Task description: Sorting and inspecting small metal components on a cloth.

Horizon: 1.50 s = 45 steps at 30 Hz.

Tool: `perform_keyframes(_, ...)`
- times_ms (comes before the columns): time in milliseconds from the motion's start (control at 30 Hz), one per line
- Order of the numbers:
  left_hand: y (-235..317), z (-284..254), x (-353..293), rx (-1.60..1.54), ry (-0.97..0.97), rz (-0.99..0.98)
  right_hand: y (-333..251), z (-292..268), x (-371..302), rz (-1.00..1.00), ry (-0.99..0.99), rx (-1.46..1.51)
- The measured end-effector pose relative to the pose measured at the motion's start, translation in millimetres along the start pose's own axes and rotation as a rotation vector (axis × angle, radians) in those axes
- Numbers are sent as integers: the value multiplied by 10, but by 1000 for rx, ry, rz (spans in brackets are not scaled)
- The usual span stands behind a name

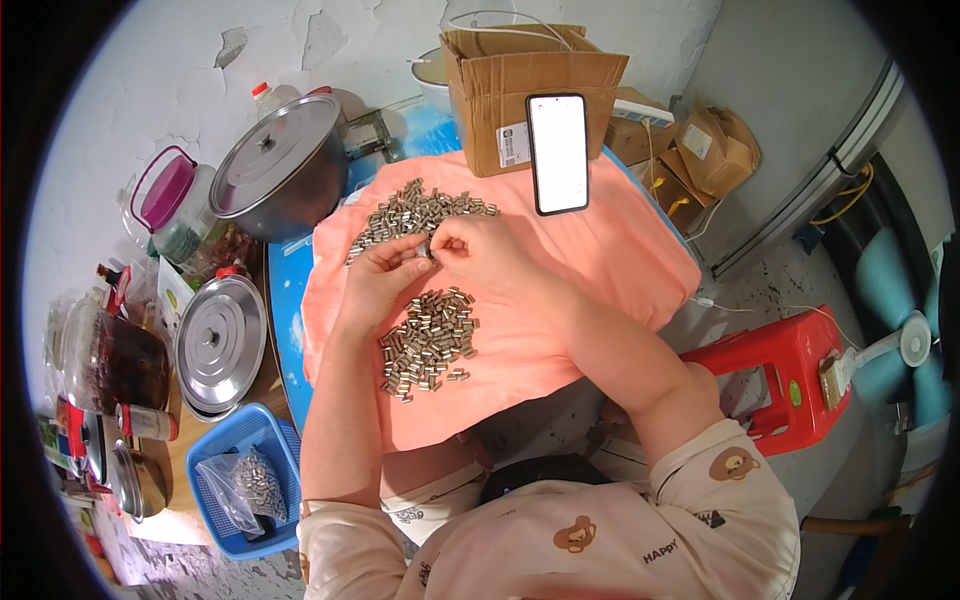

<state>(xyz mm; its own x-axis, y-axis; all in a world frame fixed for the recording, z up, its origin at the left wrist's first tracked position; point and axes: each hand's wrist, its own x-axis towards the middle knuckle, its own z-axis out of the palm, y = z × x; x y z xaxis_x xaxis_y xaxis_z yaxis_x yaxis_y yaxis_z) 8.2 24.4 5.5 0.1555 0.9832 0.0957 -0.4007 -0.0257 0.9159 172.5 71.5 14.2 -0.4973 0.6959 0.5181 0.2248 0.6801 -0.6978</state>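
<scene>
My left hand [382,275] and my right hand [478,250] meet over a salmon-coloured cloth [600,270]. Between the left thumb and fingertips is a small metal cylinder [422,251]. The right fingers are pinched together right beside it, and what they grip is hidden. Beyond my hands spreads a far pile of small metal cylinders [415,212], partly covered by the fingers. Closer to me lies a near pile of similar cylinders [428,340], just below both hands.
A phone [559,155] with a lit screen leans against a cardboard box [485,100]. Lidded pots [275,150] and jars crowd the left. A blue basket [215,525] holds a plastic bag of metal pieces [258,485]. At right are a red stool [770,375] and a fan [912,340].
</scene>
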Motion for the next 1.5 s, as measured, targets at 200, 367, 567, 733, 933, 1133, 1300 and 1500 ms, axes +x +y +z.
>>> perform_keyframes(200, 47, 63, -17, 115, 57, 4, -26, 15, -16, -91, 55, -92)
perform_keyframes(367, 42, 54, -4, 42, 20, -22, 71, -47, 3, 89, -61, 202)
perform_keyframes(567, 0, 6, -13, 79, -51, -90, 1, -176, 21, 290, -165, 249)
perform_keyframes(733, 3, 42, -9, 220, -123, -113, -20, -218, -4, 171, -36, -265)
perform_keyframes(933, 29, 67, -28, 100, -56, -80, 61, -45, -17, -104, -74, -610)
perform_keyframes(1133, -26, 37, -1, 94, -17, -54, 46, -60, -4, -47, -127, -606)
perform_keyframes(1300, -66, 24, 50, 131, 42, 41, 108, -17, 48, -146, -8, -678)
perform_keyframes(1500, 11, 63, 87, 263, 134, 63, 144, -52, 17, -143, -70, -663)
